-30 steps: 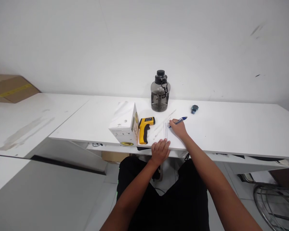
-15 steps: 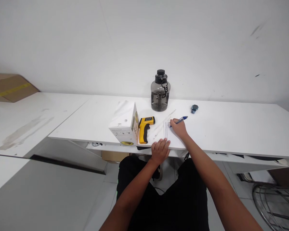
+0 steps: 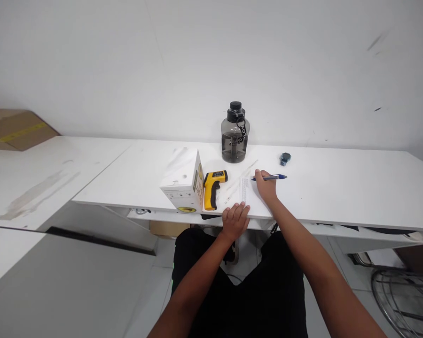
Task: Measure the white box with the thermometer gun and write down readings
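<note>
Swung level now, slim blue pen [image 3: 272,177] in right hand [image 3: 266,188] over flat paper [image 3: 245,197].

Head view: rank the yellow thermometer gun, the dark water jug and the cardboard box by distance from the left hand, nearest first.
From the left hand:
1. Yellow thermometer gun, just left of it on the table.
2. Dark water jug, straight behind, near the wall.
3. Cardboard box, far left corner.

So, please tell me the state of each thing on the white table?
Dark smoky plastic water bottle: upright, cap closed.
Yellow and black thermometer gun: lying on its side.
White cardboard box: closed.
White paper sheet: flat, pinned by left hand.
Blue pen: held in right hand, near level above the sheet.
</note>
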Tool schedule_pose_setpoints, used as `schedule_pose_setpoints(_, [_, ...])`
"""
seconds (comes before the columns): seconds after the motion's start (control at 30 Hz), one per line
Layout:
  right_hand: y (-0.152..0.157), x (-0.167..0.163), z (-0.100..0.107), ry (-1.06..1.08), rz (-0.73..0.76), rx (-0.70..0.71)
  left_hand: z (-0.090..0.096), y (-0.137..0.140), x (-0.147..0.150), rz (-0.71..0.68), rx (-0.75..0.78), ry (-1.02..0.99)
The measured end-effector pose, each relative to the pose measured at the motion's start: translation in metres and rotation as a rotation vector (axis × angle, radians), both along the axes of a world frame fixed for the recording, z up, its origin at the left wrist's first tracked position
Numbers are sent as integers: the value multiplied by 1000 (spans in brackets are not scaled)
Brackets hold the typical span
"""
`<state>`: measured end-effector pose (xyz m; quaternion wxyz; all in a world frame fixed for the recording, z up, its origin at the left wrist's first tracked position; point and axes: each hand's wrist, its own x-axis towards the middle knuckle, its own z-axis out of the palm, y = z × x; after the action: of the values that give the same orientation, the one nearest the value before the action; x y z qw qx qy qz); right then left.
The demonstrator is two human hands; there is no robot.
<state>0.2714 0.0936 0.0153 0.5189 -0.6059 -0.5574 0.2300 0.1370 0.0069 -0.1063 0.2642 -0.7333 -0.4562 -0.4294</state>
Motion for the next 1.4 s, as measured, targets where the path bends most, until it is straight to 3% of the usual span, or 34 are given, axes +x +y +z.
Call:
schedule_pose_setpoints(0.33, [-2, -1, 4, -38, -4, -26, 3, 0, 0, -13, 8, -3])
schedule_pose_setpoints(0.57, [-4, -1, 0, -164, 61, 183, 5, 0, 1, -7, 52, -11])
schedule_pose_setpoints(0.8, [11, 2, -14, -306, 72, 45, 5, 0, 0, -7, 30, -8])
schedule_pose_setpoints(1.27, [17, 3, -16, -86, 54, -57, 6, -2, -1, -28, -18, -24])
schedule_pose_setpoints(1.4, [26, 6, -19, -14, -10, -69, 11, -6, -1, -37, -37, -30])
